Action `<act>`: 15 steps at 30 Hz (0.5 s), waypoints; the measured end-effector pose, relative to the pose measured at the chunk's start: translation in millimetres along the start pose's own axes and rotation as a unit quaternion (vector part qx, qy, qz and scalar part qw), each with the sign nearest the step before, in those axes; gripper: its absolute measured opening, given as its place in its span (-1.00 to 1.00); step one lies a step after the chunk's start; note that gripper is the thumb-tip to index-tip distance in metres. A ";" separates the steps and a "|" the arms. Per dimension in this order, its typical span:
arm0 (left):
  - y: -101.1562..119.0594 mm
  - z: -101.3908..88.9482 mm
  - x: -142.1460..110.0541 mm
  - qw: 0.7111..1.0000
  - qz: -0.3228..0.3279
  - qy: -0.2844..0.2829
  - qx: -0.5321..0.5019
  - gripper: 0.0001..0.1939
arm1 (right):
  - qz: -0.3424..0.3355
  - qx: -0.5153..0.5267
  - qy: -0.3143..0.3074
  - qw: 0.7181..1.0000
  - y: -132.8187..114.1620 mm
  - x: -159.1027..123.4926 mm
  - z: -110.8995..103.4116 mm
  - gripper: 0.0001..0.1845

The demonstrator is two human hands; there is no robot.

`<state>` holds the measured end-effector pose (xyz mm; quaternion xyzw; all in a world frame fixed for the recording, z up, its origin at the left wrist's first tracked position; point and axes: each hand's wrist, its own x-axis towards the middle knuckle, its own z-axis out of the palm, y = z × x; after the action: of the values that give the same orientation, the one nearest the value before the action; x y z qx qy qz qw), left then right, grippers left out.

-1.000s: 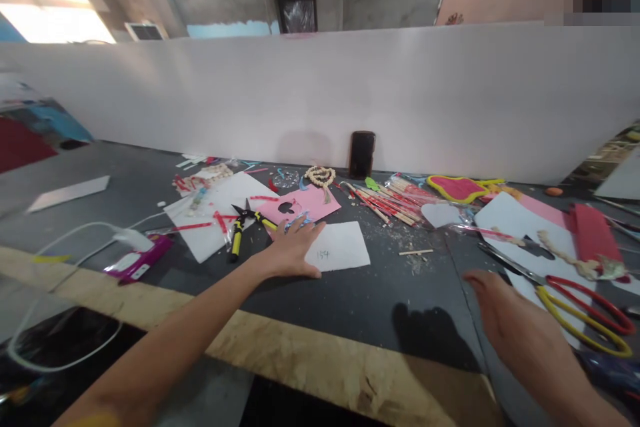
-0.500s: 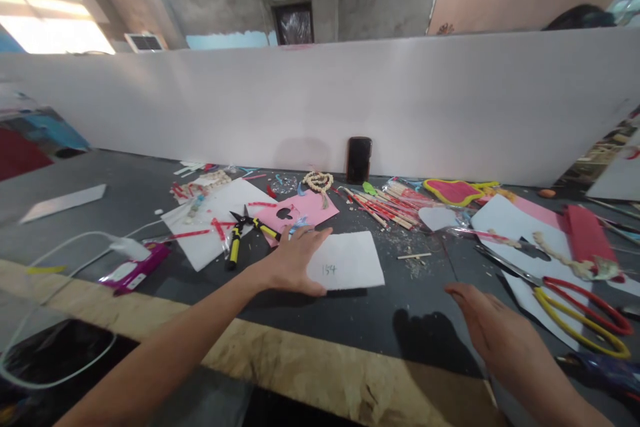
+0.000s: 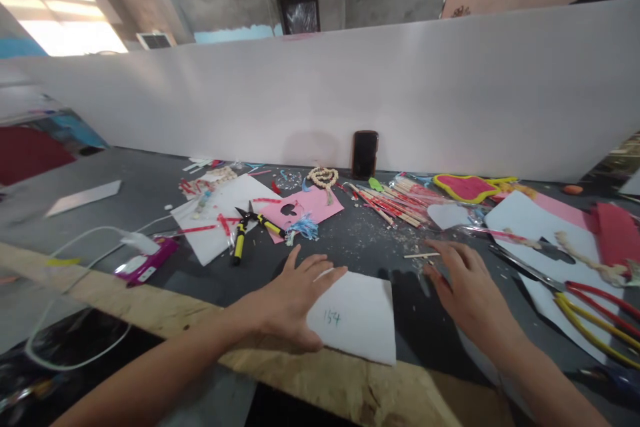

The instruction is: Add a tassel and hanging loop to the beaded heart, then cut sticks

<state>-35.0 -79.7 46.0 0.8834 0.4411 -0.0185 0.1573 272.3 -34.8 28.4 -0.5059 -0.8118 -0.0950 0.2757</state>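
Observation:
My left hand (image 3: 295, 297) lies flat with fingers spread on the left part of a white paper sheet (image 3: 360, 317) marked "154", near the table's wooden front edge. My right hand (image 3: 463, 287) hovers over the dark table top just right of the sheet, fingers stretched out and empty, its fingertips close to a short wooden stick (image 3: 421, 255). Yellow-handled snips (image 3: 245, 230) and a pink card (image 3: 305, 205) with a cut-out hole lie beyond my left hand.
Red and yellow scissors (image 3: 595, 310) lie at the right on white paper. Bundled red sticks (image 3: 395, 203), a bead string (image 3: 323, 178) and a dark phone (image 3: 365, 153) sit by the white partition (image 3: 450, 93). A white cable (image 3: 80, 247) and pink packet (image 3: 145, 265) lie at left.
My left hand has slid the white sheet toward me, to the table's front edge. My right hand has moved left and forward, toward the short stick.

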 end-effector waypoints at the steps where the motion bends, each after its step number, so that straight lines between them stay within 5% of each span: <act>1: -3.5 -3.0 -0.8 1.000 -0.003 0.003 0.008 0.11 | -0.012 -0.007 0.019 1.000 0.8 1.1 5.0 -0.64; 7: -35.5 -20.2 -3.4 0.992 -0.093 0.059 0.067 0.02 | -0.008 0.048 0.065 0.997 14.5 -6.1 24.3 -0.67; 15: -58.8 -26.3 -11.6 0.983 -0.137 -0.061 0.110 0.09 | 0.070 0.146 0.096 0.982 16.6 -6.4 18.2 -0.75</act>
<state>-91.0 -48.0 57.5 0.8237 0.5428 -0.1419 0.0821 282.6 -24.0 7.8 -0.5042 -0.7494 -0.0044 0.4292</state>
